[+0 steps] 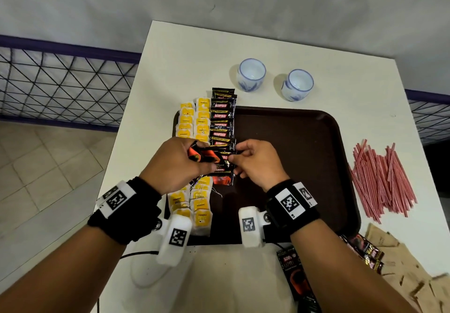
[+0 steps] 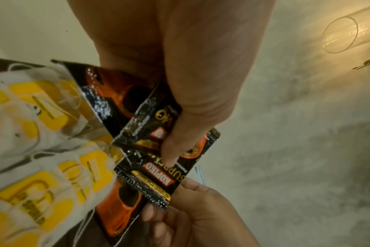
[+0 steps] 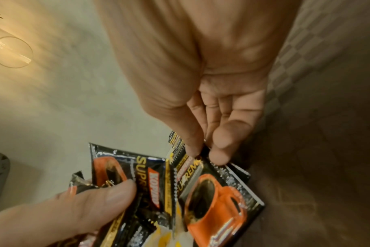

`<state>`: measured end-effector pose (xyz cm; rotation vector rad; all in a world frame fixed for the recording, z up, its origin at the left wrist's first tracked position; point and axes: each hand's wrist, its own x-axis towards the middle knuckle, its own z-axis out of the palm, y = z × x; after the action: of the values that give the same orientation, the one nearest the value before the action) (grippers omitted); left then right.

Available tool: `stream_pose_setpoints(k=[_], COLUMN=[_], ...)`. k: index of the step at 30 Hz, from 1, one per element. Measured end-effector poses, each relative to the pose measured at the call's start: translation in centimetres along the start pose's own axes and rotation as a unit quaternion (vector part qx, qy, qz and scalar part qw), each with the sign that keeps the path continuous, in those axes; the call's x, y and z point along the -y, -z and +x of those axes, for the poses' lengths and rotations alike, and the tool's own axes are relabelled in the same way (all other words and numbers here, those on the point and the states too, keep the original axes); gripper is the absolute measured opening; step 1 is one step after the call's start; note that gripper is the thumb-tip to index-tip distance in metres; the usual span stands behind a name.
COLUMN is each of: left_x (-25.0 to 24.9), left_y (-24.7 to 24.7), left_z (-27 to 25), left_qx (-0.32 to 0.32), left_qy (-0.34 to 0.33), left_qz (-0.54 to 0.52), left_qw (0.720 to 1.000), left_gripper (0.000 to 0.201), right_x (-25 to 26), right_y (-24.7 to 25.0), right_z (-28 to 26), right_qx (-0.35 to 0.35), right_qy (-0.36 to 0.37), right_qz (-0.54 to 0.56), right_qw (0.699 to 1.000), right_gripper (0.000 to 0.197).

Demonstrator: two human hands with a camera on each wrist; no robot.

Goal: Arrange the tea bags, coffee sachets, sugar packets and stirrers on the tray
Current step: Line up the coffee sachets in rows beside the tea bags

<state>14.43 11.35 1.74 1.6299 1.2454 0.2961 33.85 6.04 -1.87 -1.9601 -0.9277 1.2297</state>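
Observation:
Over the left part of the dark brown tray (image 1: 304, 142), my left hand (image 1: 207, 160) grips a small fan of black-and-orange coffee sachets (image 1: 205, 155), thumb on top (image 2: 171, 150). My right hand (image 1: 232, 164) pinches the end of one sachet (image 2: 154, 180) of that fan between thumb and forefinger (image 3: 203, 153). On the tray lie two columns of yellow tea bags (image 1: 194, 122), with a row of overlapping coffee sachets (image 1: 222, 118) beside them. Red stirrers (image 1: 379, 181) are heaped on the table right of the tray. Brown sugar packets (image 1: 401, 271) lie at the front right.
Two white-and-blue cups (image 1: 250, 74) (image 1: 297, 85) stand behind the tray. Loose coffee sachets (image 1: 294, 271) (image 1: 365, 252) lie on the table near the front edge. The table's left edge (image 1: 126, 130) drops to a tiled floor beside a wire fence.

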Motion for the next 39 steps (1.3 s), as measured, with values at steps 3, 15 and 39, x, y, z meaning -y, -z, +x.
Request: stream_pose_setpoints(k=[3,15,39], left_x=[0.0,-0.6,-1.1], left_y=[-0.2,0.3,0.1], left_z=[0.1,-0.4,-1.4], left_qx=[-0.003,-0.028,-0.134], left_qy=[-0.004,0.014,0.02], left_qz=[0.008,-0.041,-0.16], left_qw=[1.0,0.999,0.978], left_gripper=[0.044,0.019,0.018], right_x=[0.0,0.8,2.0], right_y=[-0.1,0.9,7.3], right_z=[0.0,-1.4,-4.6], right_qx=[-0.002,-0.041,-0.012], right_qy=[-0.003,0.042,0.037], right_qz=[0.006,0.027,0.146], right_qw=[1.0,0.998,0.989], right_gripper=[0.023,0.011,0.02])
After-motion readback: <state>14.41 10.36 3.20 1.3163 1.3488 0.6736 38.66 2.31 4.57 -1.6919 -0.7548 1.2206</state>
